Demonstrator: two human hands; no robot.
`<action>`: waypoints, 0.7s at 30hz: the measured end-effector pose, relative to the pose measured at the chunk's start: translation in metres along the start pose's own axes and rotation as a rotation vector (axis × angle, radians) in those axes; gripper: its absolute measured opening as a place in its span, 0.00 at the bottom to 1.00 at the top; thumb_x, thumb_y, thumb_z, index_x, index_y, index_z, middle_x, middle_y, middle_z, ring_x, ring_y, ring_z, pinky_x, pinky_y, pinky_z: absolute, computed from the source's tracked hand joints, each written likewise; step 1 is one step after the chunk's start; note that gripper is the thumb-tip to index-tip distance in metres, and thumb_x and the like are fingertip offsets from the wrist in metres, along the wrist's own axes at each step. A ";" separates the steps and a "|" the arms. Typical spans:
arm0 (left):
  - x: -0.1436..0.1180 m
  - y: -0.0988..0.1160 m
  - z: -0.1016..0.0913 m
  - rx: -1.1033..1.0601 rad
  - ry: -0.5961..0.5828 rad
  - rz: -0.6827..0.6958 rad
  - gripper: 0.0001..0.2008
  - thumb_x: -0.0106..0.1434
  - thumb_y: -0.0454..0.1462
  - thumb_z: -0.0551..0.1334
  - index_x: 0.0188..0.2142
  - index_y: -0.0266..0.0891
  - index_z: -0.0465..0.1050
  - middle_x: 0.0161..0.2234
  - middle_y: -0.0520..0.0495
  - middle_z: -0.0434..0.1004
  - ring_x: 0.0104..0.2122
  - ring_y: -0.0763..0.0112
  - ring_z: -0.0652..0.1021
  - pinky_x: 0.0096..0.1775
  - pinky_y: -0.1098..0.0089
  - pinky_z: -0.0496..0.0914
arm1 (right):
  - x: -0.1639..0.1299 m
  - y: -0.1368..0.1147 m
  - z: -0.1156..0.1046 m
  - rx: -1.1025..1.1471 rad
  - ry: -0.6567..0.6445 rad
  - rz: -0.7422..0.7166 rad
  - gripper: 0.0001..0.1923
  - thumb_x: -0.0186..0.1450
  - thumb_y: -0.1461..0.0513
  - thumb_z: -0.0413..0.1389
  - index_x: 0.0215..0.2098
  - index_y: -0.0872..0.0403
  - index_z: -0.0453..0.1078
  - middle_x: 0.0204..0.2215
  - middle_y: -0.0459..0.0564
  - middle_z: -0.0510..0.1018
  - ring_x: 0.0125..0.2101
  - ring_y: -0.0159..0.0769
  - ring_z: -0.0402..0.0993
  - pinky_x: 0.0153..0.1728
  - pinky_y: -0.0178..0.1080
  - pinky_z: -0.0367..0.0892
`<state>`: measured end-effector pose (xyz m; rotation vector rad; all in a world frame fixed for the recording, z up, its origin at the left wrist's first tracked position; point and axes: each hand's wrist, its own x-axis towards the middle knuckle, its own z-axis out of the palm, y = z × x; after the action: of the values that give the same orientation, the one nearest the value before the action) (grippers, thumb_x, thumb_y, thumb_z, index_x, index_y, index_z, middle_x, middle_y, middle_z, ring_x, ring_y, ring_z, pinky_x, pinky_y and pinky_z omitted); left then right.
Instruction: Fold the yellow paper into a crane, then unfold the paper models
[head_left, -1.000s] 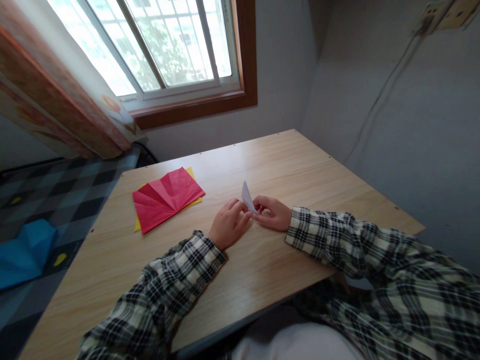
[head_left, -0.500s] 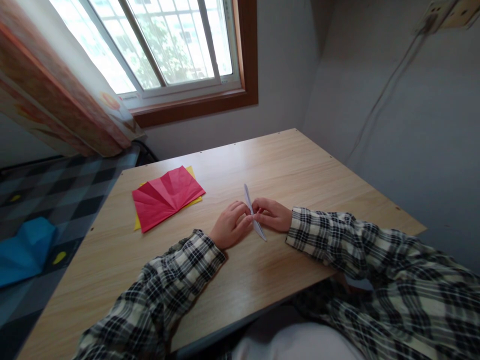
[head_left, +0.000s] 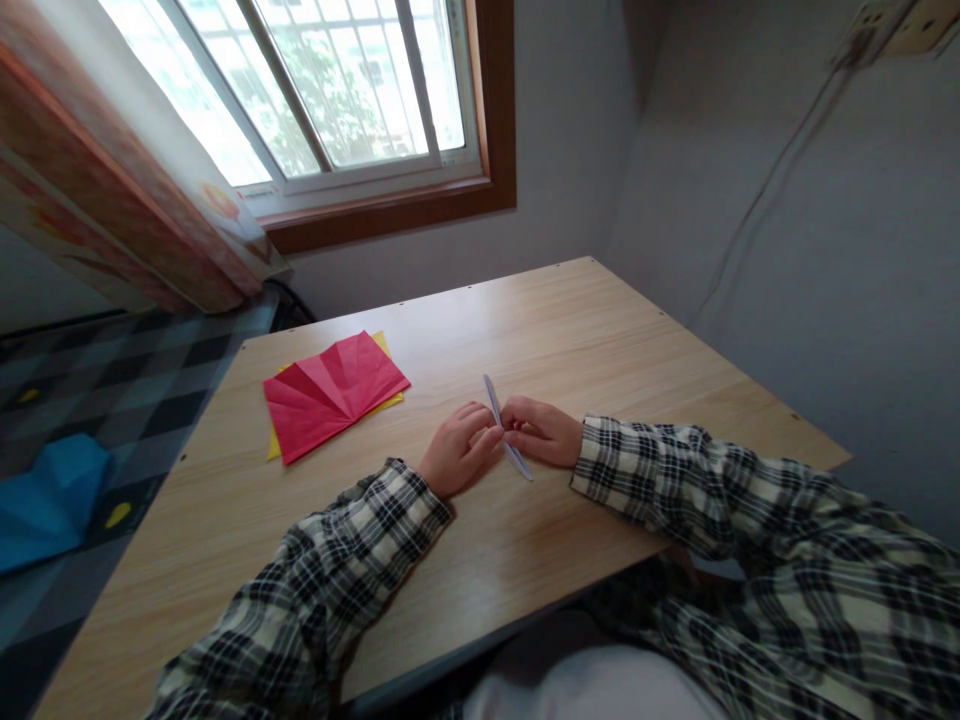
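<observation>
A narrow strip of folded white paper [head_left: 518, 462] stands slantwise between my hands above the middle of the table. My left hand [head_left: 463, 450] pinches it from the left, thumb and fingers meeting at its middle. From the other side, my right hand [head_left: 541, 432] grips the same spot, with its fingers curled and the fingertips pressed against the paper. My fingers cover the centre of the strip, so the fold there is hidden. Both ends of the paper stick out, one toward the window and one toward me.
Creased red paper [head_left: 337, 395] lies over yellow paper [head_left: 382, 343] on the left of the wooden table [head_left: 525, 320]. A folded blue paper [head_left: 56, 500] rests on a checked surface [head_left: 180, 350] beyond the left edge. Behind stand a window [head_left: 337, 90] and curtain [head_left: 135, 180].
The far end of the white paper has dipped slightly toward me and to the left. My right fingers have shifted a little on it; my left hand stays nearly still.
</observation>
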<state>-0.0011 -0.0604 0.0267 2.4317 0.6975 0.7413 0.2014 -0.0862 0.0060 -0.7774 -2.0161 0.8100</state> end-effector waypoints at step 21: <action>0.003 0.003 0.000 0.066 0.045 -0.008 0.13 0.70 0.38 0.52 0.39 0.40 0.75 0.37 0.43 0.78 0.41 0.61 0.76 0.47 0.59 0.71 | 0.004 -0.001 -0.001 -0.139 0.007 -0.012 0.06 0.67 0.61 0.52 0.31 0.52 0.62 0.29 0.47 0.71 0.31 0.34 0.67 0.35 0.38 0.67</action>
<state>0.0015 -0.0608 0.0294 2.4773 0.7599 0.7830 0.2003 -0.0840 0.0093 -0.8446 -2.0857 0.6642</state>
